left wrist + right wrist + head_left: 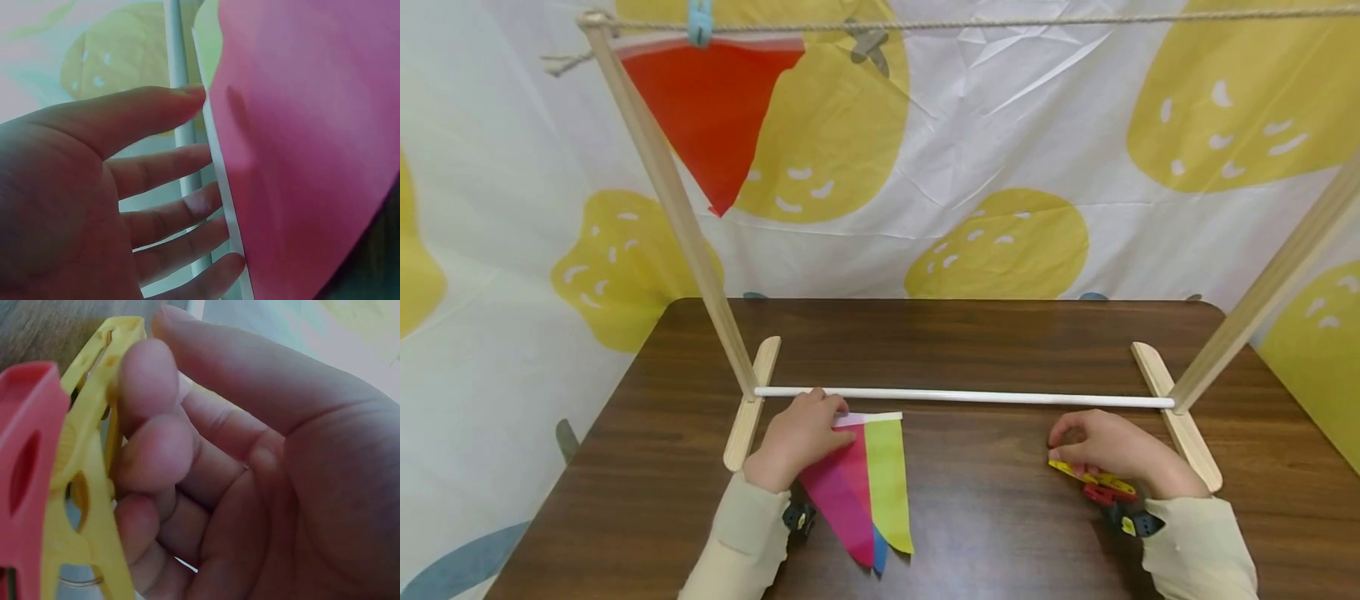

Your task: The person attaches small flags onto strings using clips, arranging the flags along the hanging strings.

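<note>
My left hand (805, 433) reaches over several fabric pennants on the table. In the left wrist view its fairly straight fingers touch the white top edge of a pink pennant (281, 156); the thumb tip is right at that edge. A lime-green pennant (887, 483) lies beside the pink one, with a blue tip (880, 552) showing below. To the right, my right hand (1108, 446) has its fingers curled against a yellow clothespin (84, 481), the thumb near one end. A red clothespin (25, 462) lies alongside the yellow one, close to the wrist.
Behind the hands stands a wooden frame with a left post (677, 217), a right post (1262, 292) and a white bottom rod (962, 396). A rope (1000, 22) spans its top. From it hangs a red pennant (715, 108), clipped by a blue clothespin (700, 23).
</note>
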The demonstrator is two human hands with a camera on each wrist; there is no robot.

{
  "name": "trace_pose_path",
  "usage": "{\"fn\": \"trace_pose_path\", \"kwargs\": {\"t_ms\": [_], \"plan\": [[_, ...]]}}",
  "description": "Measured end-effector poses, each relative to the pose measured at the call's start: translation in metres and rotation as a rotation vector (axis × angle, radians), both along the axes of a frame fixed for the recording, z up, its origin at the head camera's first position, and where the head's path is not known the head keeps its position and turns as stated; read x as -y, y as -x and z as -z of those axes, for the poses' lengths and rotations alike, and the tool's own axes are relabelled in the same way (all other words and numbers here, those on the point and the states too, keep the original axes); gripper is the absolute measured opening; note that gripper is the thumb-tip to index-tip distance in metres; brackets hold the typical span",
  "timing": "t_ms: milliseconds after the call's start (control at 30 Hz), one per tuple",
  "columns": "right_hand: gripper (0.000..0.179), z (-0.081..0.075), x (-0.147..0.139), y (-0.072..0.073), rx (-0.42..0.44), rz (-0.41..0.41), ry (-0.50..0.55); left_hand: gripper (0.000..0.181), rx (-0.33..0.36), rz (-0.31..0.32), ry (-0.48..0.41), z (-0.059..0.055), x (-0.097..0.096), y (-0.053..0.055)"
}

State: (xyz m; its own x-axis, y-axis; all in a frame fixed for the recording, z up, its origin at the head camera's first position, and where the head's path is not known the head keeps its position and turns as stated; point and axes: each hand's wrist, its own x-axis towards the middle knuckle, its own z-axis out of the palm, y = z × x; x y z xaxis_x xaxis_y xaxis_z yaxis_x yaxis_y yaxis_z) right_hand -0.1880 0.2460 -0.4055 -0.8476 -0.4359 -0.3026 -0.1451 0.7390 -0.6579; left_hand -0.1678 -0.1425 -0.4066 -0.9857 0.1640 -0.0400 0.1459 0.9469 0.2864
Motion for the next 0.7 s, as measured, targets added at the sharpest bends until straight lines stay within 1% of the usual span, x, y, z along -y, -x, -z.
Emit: {"fn": "trace_pose_path", "kwargs": {"t_ms": [200,333,467,600,700], "plan": [[0.016,0.0,0.002,0.0,-0.016,-0.011,-0.001,0.031,-0.024,0.007,0.007,0.005,0.002,0.001],[0.013,0.0,0.003,-0.001,-0.038,-0.013,-0.008,0.03,-0.035,-0.025,0.037,0.006,0.003,0.001],[0.012,-0.001,0.002,-0.001,-0.088,-0.02,-0.035,0.033,-0.036,-0.067,0.077,0.004,0.006,0.002],[0.013,-0.002,0.001,0.0,-0.129,-0.036,-0.026,0.028,-0.037,-0.079,0.082,0.005,0.012,0.003],[0.016,-0.004,0.001,0.0,-0.159,-0.032,-0.032,0.024,-0.031,-0.086,0.078,0.006,0.017,0.004]]}}
